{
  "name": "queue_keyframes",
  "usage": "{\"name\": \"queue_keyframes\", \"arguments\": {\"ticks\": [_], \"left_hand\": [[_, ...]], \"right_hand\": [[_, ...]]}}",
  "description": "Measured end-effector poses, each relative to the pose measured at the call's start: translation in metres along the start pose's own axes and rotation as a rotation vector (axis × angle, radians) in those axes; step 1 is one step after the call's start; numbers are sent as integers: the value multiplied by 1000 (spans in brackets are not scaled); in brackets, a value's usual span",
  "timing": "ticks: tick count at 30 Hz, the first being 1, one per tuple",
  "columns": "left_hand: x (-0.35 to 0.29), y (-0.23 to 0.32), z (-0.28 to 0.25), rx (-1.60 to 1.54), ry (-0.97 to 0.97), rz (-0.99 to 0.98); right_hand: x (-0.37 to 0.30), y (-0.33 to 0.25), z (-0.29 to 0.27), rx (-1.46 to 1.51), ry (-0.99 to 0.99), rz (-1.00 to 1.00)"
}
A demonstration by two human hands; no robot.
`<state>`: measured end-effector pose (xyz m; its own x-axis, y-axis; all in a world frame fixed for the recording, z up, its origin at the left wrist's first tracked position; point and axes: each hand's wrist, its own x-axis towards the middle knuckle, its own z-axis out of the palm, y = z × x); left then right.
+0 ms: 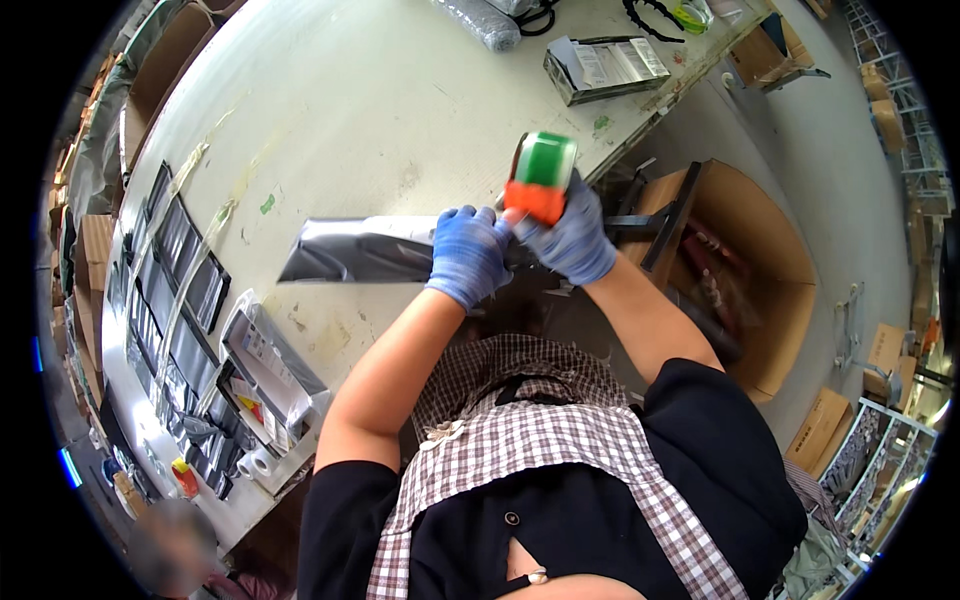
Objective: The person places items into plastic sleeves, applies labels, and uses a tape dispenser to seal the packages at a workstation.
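Observation:
My left hand (468,256), in a blue knitted glove, is closed round the end of a long, flat package in silver-grey plastic (350,252). The package lies across the near edge of the table, its other end pointing left. Gloved the same way, my right hand (580,236) grips a green and orange tape dispenser (541,180), blurred by motion. It is held up just right of my left hand, close to the package's right end. The fingers of both hands partly hide what lies between them.
A pale table (390,120) spreads ahead. Bundled black parts (185,270) and a grey tray (270,360) lie at left. A small open box (607,70) is at the far right edge. An open carton (780,290) stands at right. Another person (175,550) is at lower left.

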<state>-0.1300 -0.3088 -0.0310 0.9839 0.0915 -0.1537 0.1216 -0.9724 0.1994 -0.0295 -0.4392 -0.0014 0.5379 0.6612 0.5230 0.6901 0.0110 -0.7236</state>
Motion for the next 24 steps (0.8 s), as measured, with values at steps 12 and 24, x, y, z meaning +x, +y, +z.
{"name": "queue_keyframes", "arguments": {"ticks": [12,24], "left_hand": [[-46,-21,38,-186,182,73],[-131,-129,-100,619,722,-107]], "right_hand": [[-14,5,21,-540,-586,13],[-26,-46,103,864,-428,431]]}}
